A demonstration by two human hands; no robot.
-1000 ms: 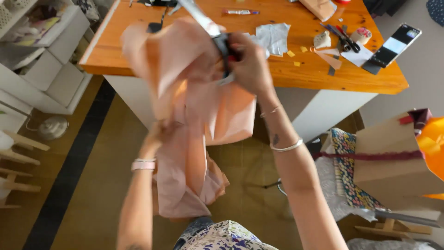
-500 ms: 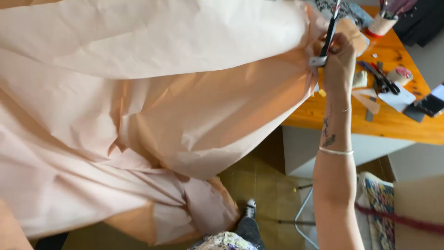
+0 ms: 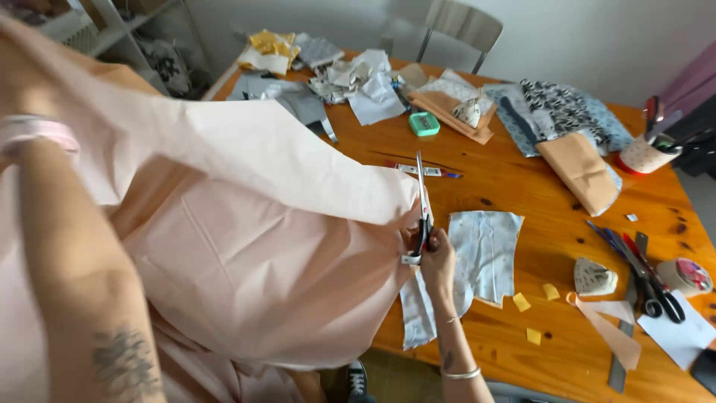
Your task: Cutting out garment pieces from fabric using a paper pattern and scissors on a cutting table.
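The right hand (image 3: 436,257) sits just right of centre, its fingers (image 3: 431,240) curled shut through the handles of a pair of scissors (image 3: 422,205). The blades point up the frame, nearly closed, and run along the edge of a large sheet of pale pink paper (image 3: 261,239). That sheet billows across the whole left half of the frame, creased and lifted, its right edge meeting the scissors.

The left forearm rises in the lower left with a pink wristband (image 3: 33,130) at upper left; the left hand itself is hidden behind the sheet, so whether its fingers are open or closed I cannot tell.

Just right of the right hand a light printed fabric piece (image 3: 488,254) lies flat on the orange wooden counter (image 3: 522,172). Above the scissor tips lies a marker pen (image 3: 425,171), and farther up a small green box (image 3: 424,124). Small yellow scraps (image 3: 522,302) are scattered to the lower right of the fabric piece. At the right edge lie another pair of scissors with red handles (image 3: 656,287), near a roll of tape (image 3: 690,275). A folded tan cloth (image 3: 583,172) lies at upper right, beside a black and white patterned cloth (image 3: 556,104). A chair (image 3: 462,26) stands behind the counter at the top.
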